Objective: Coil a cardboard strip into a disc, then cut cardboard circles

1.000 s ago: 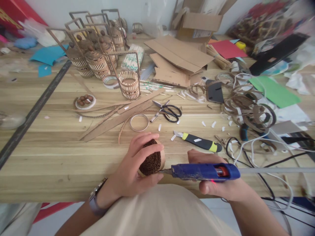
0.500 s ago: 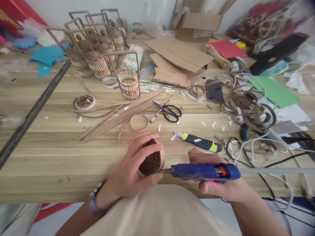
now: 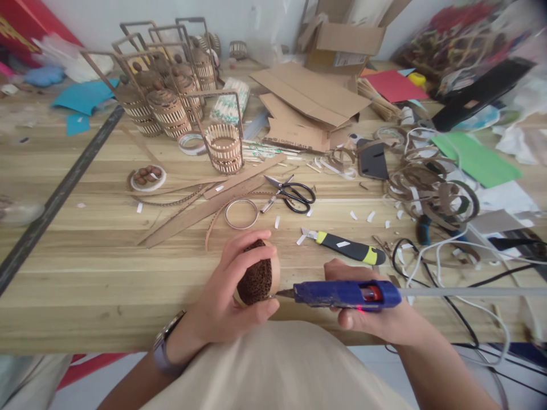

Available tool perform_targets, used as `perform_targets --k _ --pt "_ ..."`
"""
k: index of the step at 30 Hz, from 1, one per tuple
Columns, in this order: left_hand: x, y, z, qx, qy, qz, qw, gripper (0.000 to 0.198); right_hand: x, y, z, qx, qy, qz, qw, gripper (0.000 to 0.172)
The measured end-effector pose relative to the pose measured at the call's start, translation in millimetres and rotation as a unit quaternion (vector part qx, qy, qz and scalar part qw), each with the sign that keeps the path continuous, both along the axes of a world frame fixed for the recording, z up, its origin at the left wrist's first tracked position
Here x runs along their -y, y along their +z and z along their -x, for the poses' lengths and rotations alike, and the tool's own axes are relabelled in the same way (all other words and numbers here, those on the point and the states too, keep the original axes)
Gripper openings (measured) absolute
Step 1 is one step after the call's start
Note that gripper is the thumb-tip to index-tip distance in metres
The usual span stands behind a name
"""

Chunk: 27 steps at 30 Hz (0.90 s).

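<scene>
The left hand [image 3: 228,290] clamps its fingers round the roll [image 3: 256,276], over the wooden table's [image 3: 85,279] near side; it looks light, stiff but crushable, best held around its rim [image 3: 276,273]. The glue gun [image 3: 333,294], nozzle [image 3: 286,293] beside the roll, is clasped by the right hand [image 3: 370,323]. Scraps [image 3: 277,222] litter the wood; a pale wall [image 3: 102,14] stands behind.

Blue glue gun [image 3: 337,294], handle apparently hidden from view

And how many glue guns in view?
1: the blue glue gun in the right hand, nozzle toward the brown roll in the left hand. Others may be hidden.
</scene>
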State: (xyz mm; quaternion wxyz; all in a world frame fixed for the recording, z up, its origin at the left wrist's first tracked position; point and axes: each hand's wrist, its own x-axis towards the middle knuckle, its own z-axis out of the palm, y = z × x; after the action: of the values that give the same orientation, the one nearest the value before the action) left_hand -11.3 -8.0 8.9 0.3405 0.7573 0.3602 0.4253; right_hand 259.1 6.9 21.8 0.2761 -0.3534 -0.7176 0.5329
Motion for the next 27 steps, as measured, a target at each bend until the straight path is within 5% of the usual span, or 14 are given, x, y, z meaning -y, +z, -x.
perform_targets --k 14,18,21,24,27 --pt "-2 1.8 -2 -0.094 0.048 -0.05 0.993 0.049 2 2.8 -5 -0.013 -0.04 0.022 0.999 0.057" --pt "-5 -14.5 -4 -0.227 0.07 -0.066 0.969 0.055 3 0.0 -14 0.008 -0.078 0.052 0.996 0.052" --pt "-7 -33.9 -2 -0.314 0.057 -0.026 0.947 0.08 3 -4.1 -17 0.028 -0.1 0.091 0.99 0.048" --pt "-5 -45.7 9 -0.341 0.056 -0.007 0.938 0.099 2 -6.1 -14 0.037 -0.119 0.11 0.986 0.051" --pt "-1 -45.9 21 -0.335 0.093 -0.002 0.938 0.091 -1 -8.7 -11 0.049 -0.142 0.109 0.983 0.055"
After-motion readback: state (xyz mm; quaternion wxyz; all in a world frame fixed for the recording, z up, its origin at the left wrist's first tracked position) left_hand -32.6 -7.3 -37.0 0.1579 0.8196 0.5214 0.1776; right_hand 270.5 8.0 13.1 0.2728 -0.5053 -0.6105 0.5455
